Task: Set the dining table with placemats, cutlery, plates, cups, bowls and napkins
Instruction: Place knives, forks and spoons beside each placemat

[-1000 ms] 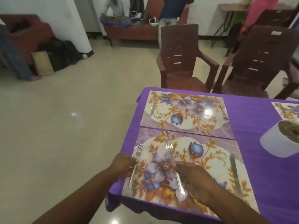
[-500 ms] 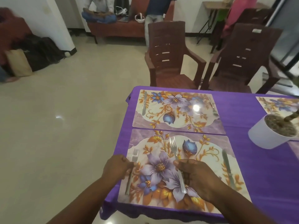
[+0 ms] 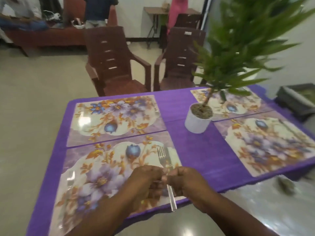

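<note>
- Four floral placemats lie on the purple worktop (image 3: 201,150): near placemat (image 3: 102,176) at lower centre of the frame, a second placemat (image 3: 115,118) above it, two more at the right.
- One fork (image 3: 164,169), lower centre, over the right side of the near placemat, tines toward the top of the frame; a knife (image 3: 167,155) lies just beside it, partly hidden.
- One further piece of cutlery (image 3: 70,176) at the near placemat's left side, too glared to name.
- One potted plant (image 3: 198,119), centre right, white pot, standing between the placemats.
- Progress, as judged: placemats done; cutlery under way; plates, cups, bowls and napkins none in view, so most of the setting remains.
- Left hand (image 3: 146,178): fingers curled, meeting the fork's handle at mid-length.
- Right hand (image 3: 182,179): fingers curled, pinching the same handle from the other side.
</note>
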